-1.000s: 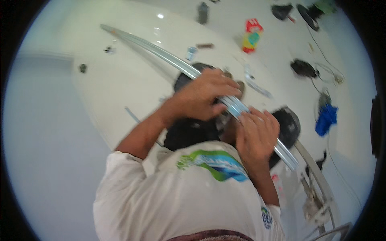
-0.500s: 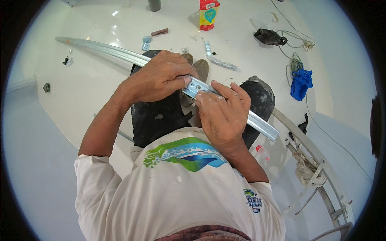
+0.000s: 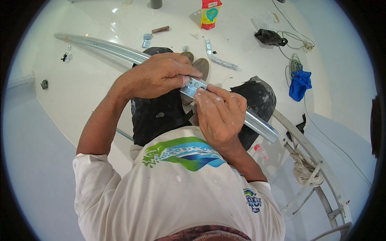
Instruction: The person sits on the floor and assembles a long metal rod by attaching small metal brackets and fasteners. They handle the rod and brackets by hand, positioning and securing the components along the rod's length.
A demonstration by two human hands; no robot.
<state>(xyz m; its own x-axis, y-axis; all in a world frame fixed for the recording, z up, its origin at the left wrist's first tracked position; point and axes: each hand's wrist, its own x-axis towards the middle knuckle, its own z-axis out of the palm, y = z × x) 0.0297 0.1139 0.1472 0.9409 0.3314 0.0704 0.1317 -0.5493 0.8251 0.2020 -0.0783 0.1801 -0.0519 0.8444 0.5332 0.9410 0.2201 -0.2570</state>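
Note:
A long galvanized metal rail (image 3: 105, 46) lies slantwise over my knees, its far end up to the left and its near end down to the right. Midway along it, a small shiny metal bracket (image 3: 192, 87) with holes sits against the rail. My left hand (image 3: 161, 76) is closed over the rail, its thumb pressing the bracket's left end. My right hand (image 3: 222, 114) grips the bracket's right end, thumb and fingers curled round it and the rail. The fingers hide part of where bracket and rail meet.
On the floor ahead lie a bent perforated metal strip (image 3: 219, 59), small brackets (image 3: 146, 40) and a brown piece (image 3: 161, 29). A red-and-yellow packet (image 3: 210, 15) stands beyond. Cable, a black pouch (image 3: 270, 37) and a blue bag (image 3: 300, 85) lie right. A metal ladder (image 3: 329, 176) leans nearby.
The bracket has tipped and shifted slightly left and down. My right hand's raised fingers have come down and curled in closer. The left hand has stayed nearly in place.

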